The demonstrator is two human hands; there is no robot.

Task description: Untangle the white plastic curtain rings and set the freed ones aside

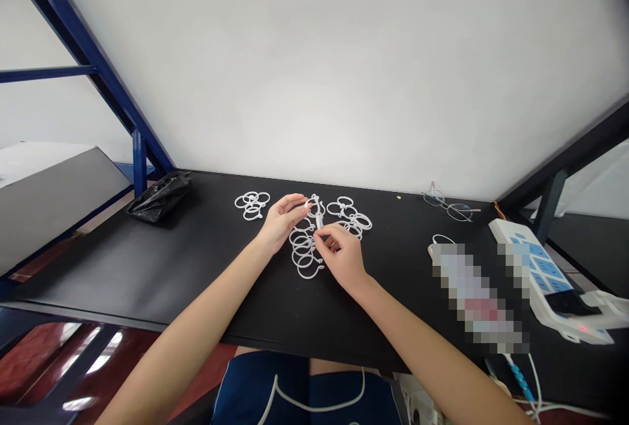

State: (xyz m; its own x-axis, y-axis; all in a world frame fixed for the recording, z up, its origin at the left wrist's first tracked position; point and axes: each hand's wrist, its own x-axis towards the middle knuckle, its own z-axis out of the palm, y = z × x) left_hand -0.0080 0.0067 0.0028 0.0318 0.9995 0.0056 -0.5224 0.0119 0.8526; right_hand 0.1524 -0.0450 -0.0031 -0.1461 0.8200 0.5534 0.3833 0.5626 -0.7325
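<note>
Several white plastic rings (pixel 305 249) lie in a loose pile on the black table (pixel 147 268), with a small cluster of rings (pixel 252 203) to the left and another cluster (pixel 354 217) to the right. My left hand (pixel 282 217) pinches a white ring (pixel 314 204) at its fingertips above the pile. My right hand (pixel 341 251) is closed in a pinch on the lower end of the same ring piece, just above the pile. Both forearms reach in from the bottom edge.
A crumpled black plastic bag (pixel 160 197) lies at the table's back left. Eyeglasses (pixel 449 206) rest at the back right. A white and blue power strip (pixel 538 268) and a white cable (pixel 442 240) sit at the right, beside a blurred object. Blue metal frame (pixel 98 65) at left.
</note>
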